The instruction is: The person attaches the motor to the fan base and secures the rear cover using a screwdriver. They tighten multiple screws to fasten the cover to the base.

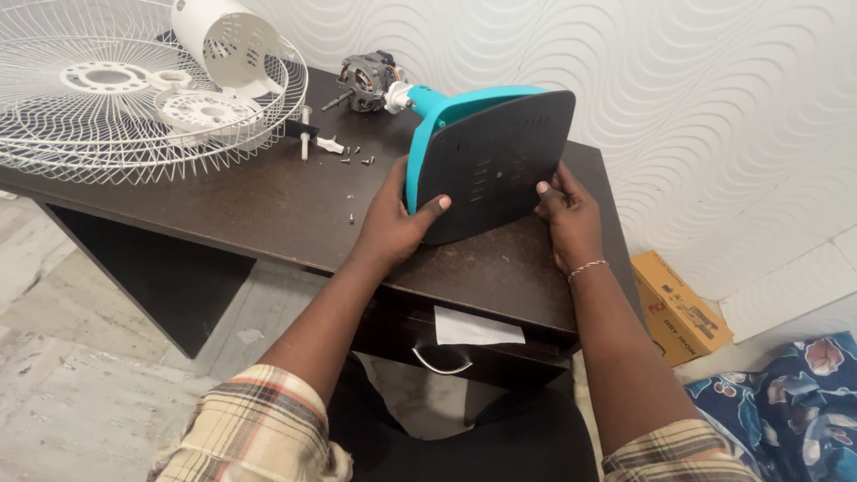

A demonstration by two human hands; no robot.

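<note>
A teal fan base (pixel 486 161) with a dark grey underside stands tilted on its edge on the dark brown table (pixel 268 201), underside facing me. My left hand (pixel 393 219) grips its lower left edge, thumb on the grey plate. My right hand (pixel 567 214) holds its right edge. The base's teal neck joins a bare fan motor (pixel 368 80) lying behind it.
A white wire fan guard (pixel 80 125) lies at the table's left with a white motor cover (pixel 223 45) and white round parts in it. Small screws (pixel 357 161) and a white pin lie loose. A drawer handle (pixel 442 364), an orange box (pixel 678 308) and floral cloth (pixel 786 393) are nearby.
</note>
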